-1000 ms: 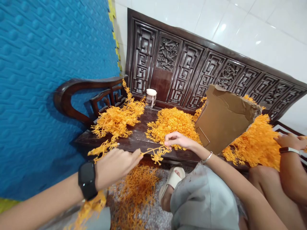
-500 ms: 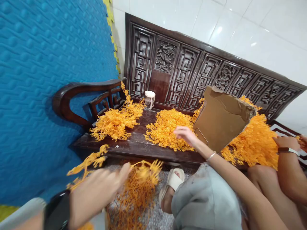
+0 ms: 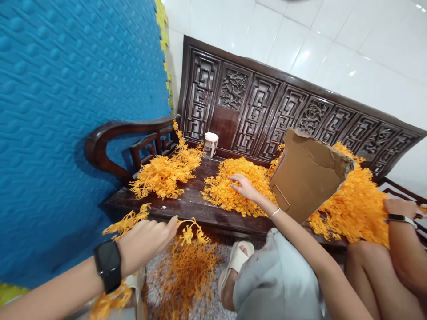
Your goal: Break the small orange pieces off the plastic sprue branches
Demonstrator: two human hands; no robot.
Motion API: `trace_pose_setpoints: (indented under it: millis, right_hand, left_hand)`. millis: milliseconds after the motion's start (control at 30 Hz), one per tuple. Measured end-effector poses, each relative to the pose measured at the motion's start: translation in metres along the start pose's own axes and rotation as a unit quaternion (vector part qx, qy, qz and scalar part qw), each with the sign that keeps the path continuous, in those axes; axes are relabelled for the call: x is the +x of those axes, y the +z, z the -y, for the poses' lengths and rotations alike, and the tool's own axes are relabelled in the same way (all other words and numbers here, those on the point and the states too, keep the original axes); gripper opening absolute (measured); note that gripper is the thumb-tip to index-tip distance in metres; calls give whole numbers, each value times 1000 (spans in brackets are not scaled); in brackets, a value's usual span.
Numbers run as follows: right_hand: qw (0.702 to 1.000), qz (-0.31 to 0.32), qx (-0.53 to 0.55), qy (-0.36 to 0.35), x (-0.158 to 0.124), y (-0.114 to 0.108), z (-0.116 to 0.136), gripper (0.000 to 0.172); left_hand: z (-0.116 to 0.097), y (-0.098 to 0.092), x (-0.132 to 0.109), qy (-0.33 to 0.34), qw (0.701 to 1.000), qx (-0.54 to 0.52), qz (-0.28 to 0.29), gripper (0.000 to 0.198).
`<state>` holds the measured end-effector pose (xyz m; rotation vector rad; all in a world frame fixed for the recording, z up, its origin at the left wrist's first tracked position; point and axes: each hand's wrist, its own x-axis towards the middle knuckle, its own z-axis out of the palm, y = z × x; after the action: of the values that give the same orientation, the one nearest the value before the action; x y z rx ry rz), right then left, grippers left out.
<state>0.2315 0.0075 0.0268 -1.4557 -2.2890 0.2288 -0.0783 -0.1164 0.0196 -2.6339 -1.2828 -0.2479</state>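
My left hand (image 3: 150, 238), with a black watch at the wrist, is closed with thumb and fingers pinched on a thin orange plastic sprig (image 3: 188, 226). Branching orange pieces (image 3: 128, 222) also show behind that hand; whether they belong to the same sprig I cannot tell. My right hand (image 3: 243, 186), a thin bracelet on its wrist, is over the middle heap of orange sprigs (image 3: 230, 200) on the dark wooden bench (image 3: 196, 195). Its fingers are apart and bent a little, with nothing visible in them. Below my left hand, more orange sprigs (image 3: 190, 275) hang or lie near the floor.
Left on the bench is another orange heap (image 3: 160, 173), beside a clear jug with a white lid (image 3: 211, 144). A torn cardboard piece (image 3: 303, 173) leans before a larger orange pile (image 3: 360, 204). At far right, a co-worker's hand (image 3: 402, 208) is closed near orange strands.
My right hand has moved left over the middle heap, its fingers now spread more. The left hand keeps its pinch on the sprig, which has swung lower. The whole view has shifted slightly.
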Motion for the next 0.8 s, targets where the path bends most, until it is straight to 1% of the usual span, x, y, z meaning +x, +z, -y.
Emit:
trace_pose_setpoints:
  millis: [67,167,267,333,367,400,433,467,500,533,567,600,633,667,733,767,800]
  right_hand:
    - [995,26,-94,9,9,8,6,37]
    - [974,58,-219,24,14,17,12,35]
    - [963,69,-260,29,11,20,13,34]
    - [967,62,-245,31,7,18,16,35]
    - [974,55,-217,32,5,15,19,34]
    - [985,53,-164,29,2,11,23,33]
    - [994,67,-82,24,-2,8,29,31]
    - [995,100,22,17,-6,4,36,31]
    - [979,153,135,10,-10,0,45,35]
    - [946,216,243,3,-15,-3,53,41]
    - [902,277,331,-3,-20,-5,62,48]
    - [859,327,393,-11,-24,-7,70,51]
    - [826,363,431,-21,-29,-8,78,52]
    - [802,387,453,-33,-32,-8,85,52]
    - [772,417,477,-54,-37,-8,95,55]
    - [761,427,486,-56,-38,-8,98,56]
    - [756,428,493,-52,-38,-9,100,54]
  left_hand:
    - [0,0,7,11,999,31,12,30]
    - [2,-1,12,9,999,39,23,30]
    - [3,-7,14,25,997,69,29,34]
    - [4,-13,16,41,994,96,27,37]
    - [5,-16,17,44,992,111,28,37]
    - [5,-19,18,47,991,123,27,38]
    - [6,-22,20,51,990,132,27,39]
    - [6,-24,22,52,989,137,25,40]
    - [6,-26,24,52,989,139,21,40]
    - [5,-28,26,51,989,137,17,40]
    - [5,-29,27,52,990,133,13,41]
    - [4,-30,29,52,990,129,10,41]
    - [3,-31,30,47,991,126,11,41]
    - [2,-31,32,44,991,123,14,40]
    - [0,-32,33,37,992,117,19,38]
    - [-1,-33,34,33,993,111,19,38]
    - [-1,-33,35,28,994,102,16,37]
